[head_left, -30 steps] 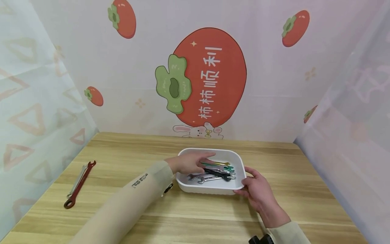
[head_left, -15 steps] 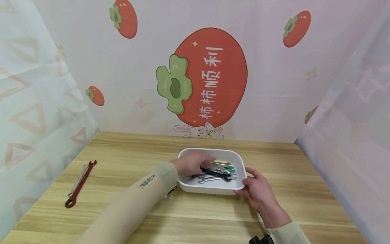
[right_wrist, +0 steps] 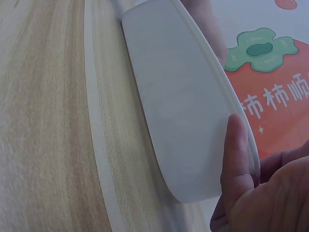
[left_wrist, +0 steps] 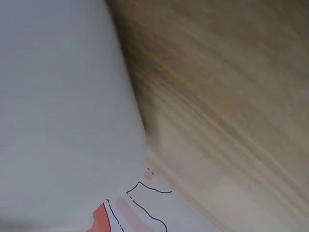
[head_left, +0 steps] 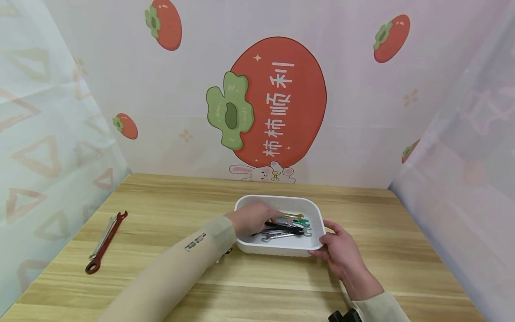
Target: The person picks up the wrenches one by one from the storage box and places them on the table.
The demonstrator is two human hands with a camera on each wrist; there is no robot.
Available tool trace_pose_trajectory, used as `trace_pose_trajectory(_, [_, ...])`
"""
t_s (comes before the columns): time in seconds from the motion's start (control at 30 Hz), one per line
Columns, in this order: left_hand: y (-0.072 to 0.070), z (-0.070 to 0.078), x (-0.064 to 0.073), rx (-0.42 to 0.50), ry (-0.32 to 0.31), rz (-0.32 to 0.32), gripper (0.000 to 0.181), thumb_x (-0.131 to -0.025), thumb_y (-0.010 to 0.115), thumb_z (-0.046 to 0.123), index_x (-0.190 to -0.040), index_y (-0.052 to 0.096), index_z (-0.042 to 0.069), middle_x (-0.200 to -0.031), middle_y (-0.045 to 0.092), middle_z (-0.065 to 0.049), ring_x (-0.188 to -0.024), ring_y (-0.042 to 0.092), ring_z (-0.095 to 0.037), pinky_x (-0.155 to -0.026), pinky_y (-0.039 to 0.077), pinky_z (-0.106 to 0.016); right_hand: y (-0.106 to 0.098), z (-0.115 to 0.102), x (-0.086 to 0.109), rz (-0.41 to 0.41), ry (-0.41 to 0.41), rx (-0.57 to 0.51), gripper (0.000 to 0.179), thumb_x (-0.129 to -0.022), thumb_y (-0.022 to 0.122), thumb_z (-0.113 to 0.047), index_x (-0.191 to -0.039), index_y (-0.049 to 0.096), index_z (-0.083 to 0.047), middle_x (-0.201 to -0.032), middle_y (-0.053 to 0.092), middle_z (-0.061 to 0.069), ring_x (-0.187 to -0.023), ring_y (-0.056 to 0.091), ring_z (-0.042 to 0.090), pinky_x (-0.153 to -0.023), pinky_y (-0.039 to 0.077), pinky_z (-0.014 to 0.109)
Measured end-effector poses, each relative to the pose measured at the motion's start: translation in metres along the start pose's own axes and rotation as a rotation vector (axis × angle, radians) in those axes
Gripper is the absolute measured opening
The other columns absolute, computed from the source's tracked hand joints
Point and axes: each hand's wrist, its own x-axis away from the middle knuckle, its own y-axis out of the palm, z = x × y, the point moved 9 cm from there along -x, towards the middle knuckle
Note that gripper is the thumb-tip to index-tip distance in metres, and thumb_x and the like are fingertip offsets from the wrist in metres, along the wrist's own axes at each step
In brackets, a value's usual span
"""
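Note:
A white plastic bin [head_left: 273, 251] holding several wrenches stands on the table. My left hand [head_left: 251, 218] reaches in over its left side, fingers down among the tools. It grips the near end of a black wrench [head_left: 283, 227], whose other end points right; the fingertips are partly hidden. Beside it lie a silver wrench [head_left: 277, 236], a green wrench [head_left: 301, 222] and a gold wrench [head_left: 295, 216]. My right hand [head_left: 342, 255] holds the bin's right end, the thumb [right_wrist: 236, 145] along the outer wall below the rim. The left wrist view shows mostly bin wall [left_wrist: 63, 106].
On the left of the wooden table [head_left: 181, 277], a red wrench [head_left: 106, 243] lies alongside a silver wrench [head_left: 102, 237]. A printed backdrop [head_left: 354, 152] rises behind the table's back edge, with sheet walls at both sides.
My left hand has moved slightly right and deeper into the bin, fingers closing in on the pile. The black wrench has turned a little flatter. The right hand stays put.

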Motion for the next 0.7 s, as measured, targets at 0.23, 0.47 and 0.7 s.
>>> trace_pose_trajectory(0.23, [0.0067, 0.0001, -0.0026, -0.074, 0.038, 0.017, 0.063, -0.093, 0.062, -0.003, -0.141, 0.058, 0.037, -0.107, 0.063, 0.012, -0.09, 0.055, -0.01, -0.09, 0.047, -0.026, -0.0007, 0.0015, -0.0006, 0.002, 0.0, -0.015, 0.06, -0.091, 0.042, 0.012, -0.149, 0.036, -0.001, -0.134, 0.046, 0.033, -0.089, 0.066, 0.035, -0.067, 0.06, 0.042])
trace_pose_trajectory(0.47, [0.009, 0.0001, -0.0039, -0.086, 0.048, 0.016, 0.065, -0.096, 0.058, -0.001, -0.141, 0.055, 0.044, -0.12, 0.061, 0.011, -0.1, 0.054, -0.01, -0.094, 0.045, -0.027, -0.0004, 0.0008, 0.0011, -0.006, -0.005, -0.013, 0.061, -0.091, 0.041, 0.013, -0.15, 0.033, 0.001, -0.135, 0.044, 0.034, -0.088, 0.065, 0.034, -0.067, 0.06, 0.042])
trace_pose_trajectory(0.7, [0.0036, 0.0018, -0.004, -0.009, 0.021, 0.017, 0.058, -0.096, 0.06, -0.002, -0.139, 0.06, 0.037, -0.105, 0.062, 0.015, -0.09, 0.053, -0.009, -0.086, 0.045, -0.024, -0.0006, 0.0008, -0.0004, 0.0, -0.005, -0.017, 0.06, -0.09, 0.041, 0.013, -0.149, 0.036, -0.001, -0.134, 0.045, 0.032, -0.09, 0.065, 0.035, -0.067, 0.06, 0.041])
